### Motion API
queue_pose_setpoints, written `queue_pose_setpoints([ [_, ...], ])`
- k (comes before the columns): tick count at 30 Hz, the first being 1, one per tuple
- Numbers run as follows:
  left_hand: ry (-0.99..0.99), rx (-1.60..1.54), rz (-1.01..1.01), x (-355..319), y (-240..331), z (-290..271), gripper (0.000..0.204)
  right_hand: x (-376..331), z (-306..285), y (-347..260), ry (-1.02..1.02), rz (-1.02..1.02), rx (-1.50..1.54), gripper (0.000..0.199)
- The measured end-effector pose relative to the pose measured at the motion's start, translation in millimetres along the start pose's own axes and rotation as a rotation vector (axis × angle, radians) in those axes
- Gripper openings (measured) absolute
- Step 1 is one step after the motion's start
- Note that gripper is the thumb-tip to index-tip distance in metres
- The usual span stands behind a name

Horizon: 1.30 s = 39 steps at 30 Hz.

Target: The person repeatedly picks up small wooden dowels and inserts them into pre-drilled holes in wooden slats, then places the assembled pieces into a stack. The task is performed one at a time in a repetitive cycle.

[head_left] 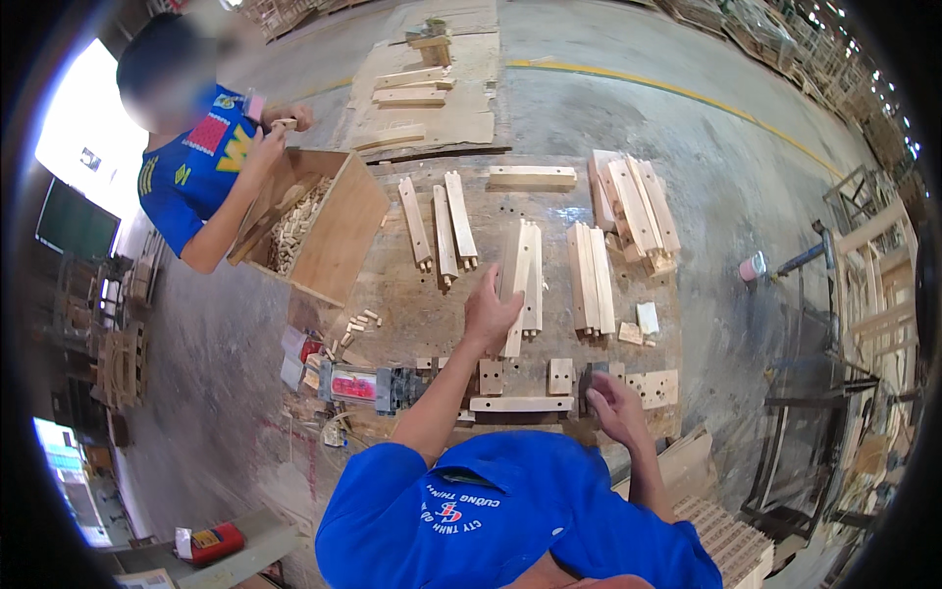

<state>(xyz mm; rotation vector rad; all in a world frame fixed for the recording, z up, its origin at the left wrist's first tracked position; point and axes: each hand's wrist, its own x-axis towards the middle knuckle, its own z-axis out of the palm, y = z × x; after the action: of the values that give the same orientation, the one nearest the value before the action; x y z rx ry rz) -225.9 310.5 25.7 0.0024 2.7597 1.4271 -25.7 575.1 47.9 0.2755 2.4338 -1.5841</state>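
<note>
My left hand point(494, 312) is closed around the near part of a pale wooden strip point(513, 263), which lies lengthwise beside another strip point(533, 285) on the worktable. Lower right, my right hand point(618, 407) has its fingers bent and slightly apart, next to a dark block point(591, 381) at the table's near edge. It seems to hold nothing. Between my arms a drilled wooden strip point(521, 403) lies crosswise in front of small drilled wooden blocks point(492, 376). A clamp-like device with a red and clear cylinder point(353, 386) sits left of them.
Several strips with dowel ends point(444, 231) lie farther off; bundles point(591, 280) and a stack point(638, 206) stand right. Loose dowels point(345, 340) lie near a wooden box point(339, 231) filled with dowels. At far left, a co-worker point(196, 147) handles a small wooden piece.
</note>
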Motion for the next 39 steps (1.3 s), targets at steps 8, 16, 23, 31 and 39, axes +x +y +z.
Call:
queue_pose_setpoints([
  [8, -0.223, 0.329, 0.876, -91.5, 72.7, -15.5, 0.057, -5.3, -16.9, -108.2, 0.207, -0.723, -0.866, 0.067],
  [16, -0.415, 0.358, 1.144, -143.8, 110.8, 40.6, 0.061, -62.0, -54.1, -38.4, 0.209, -0.404, -0.837, 0.055],
  [23, -0.358, 0.119, 1.012, -190.5, 191.2, 101.0, 0.055, -171.4, -126.0, 42.1, 0.758, 0.053, -0.596, 0.051],
  [31, -0.67, 0.237, 0.982, -242.3, 175.9, 218.8, 0.043, -303.2, -237.3, 172.6, 1.301, 0.419, -0.39, 0.05],
  [39, -1.021, 0.425, 0.875, -316.6, 247.7, 354.5, 0.039, -461.1, -377.7, 328.2, 1.729, 0.879, -0.12, 0.045],
])
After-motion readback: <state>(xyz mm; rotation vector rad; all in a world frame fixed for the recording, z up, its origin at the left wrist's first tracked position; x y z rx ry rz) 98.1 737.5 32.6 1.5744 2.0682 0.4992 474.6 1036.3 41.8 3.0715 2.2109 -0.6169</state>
